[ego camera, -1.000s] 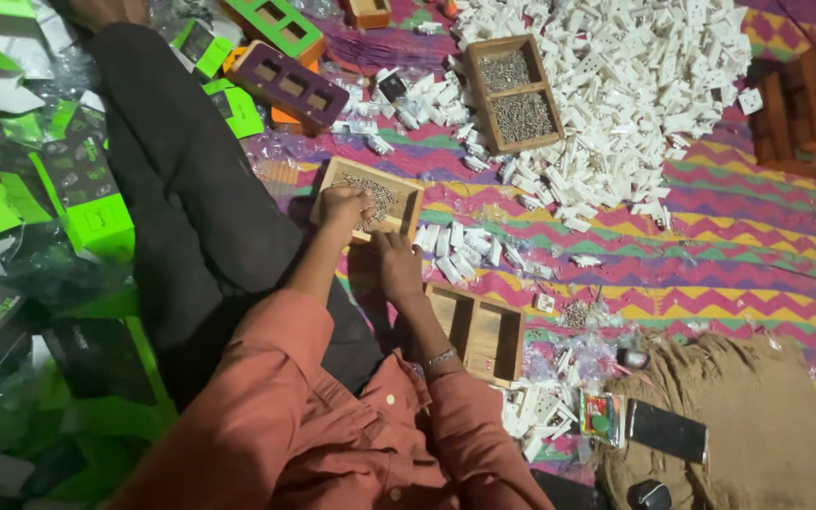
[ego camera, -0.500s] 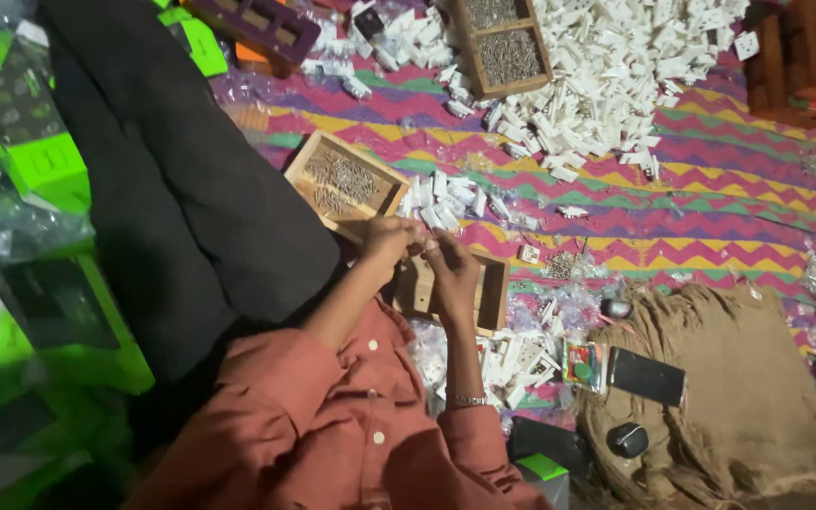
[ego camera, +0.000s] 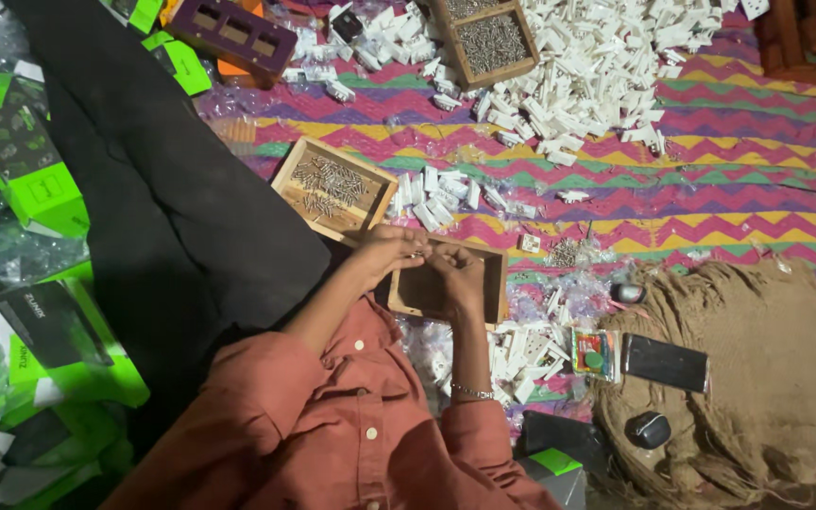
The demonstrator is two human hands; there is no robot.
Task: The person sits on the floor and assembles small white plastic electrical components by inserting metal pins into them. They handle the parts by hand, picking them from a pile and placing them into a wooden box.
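Zigzag-striped cloth (ego camera: 710, 189) in pink, green and yellow is covering the floor, with a black cloth (ego camera: 162, 208) lying over it at the left of the frame and a burlap sack (ego camera: 767, 378) at the lower right. White plastic parts (ego camera: 597, 66) are heaped at the upper centre. Just above the hands, a shallow wooden tray (ego camera: 332, 189) is holding small metal screws (ego camera: 323, 179), and an emptier wooden tray (ego camera: 446, 283) is sitting directly beneath them. At frame centre the left hand (ego camera: 384, 253) and the right hand (ego camera: 455, 274) are meeting fingertip to fingertip, both curled closed around something too small to make out. Judging by this, an assembly step is under way; the next move seems to call for fine, steady finger work.
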